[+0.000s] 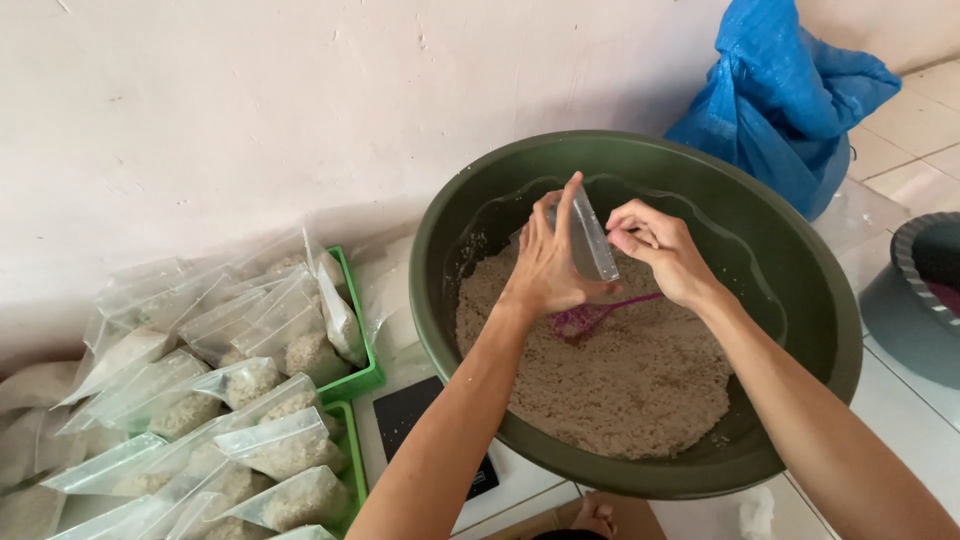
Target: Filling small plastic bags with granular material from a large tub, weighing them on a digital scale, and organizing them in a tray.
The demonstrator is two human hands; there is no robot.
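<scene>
Your left hand [548, 262] and right hand [655, 250] both pinched a small clear plastic bag [592, 238], fingers pressed on its edges, held just above the pale grain [620, 375] in the big green basin [800, 240]. A purple scoop [590, 316] lay on the grain below the bag. Filled bags [270, 440] sat in green trays [365, 375] to the left, w/ a black scale [415, 415] by the basin and a blue sack [790, 95] behind.

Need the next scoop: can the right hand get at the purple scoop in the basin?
Probably yes. The scoop lies uncovered on the grain just below the right hand, but both hands hold a clear bag.
</scene>
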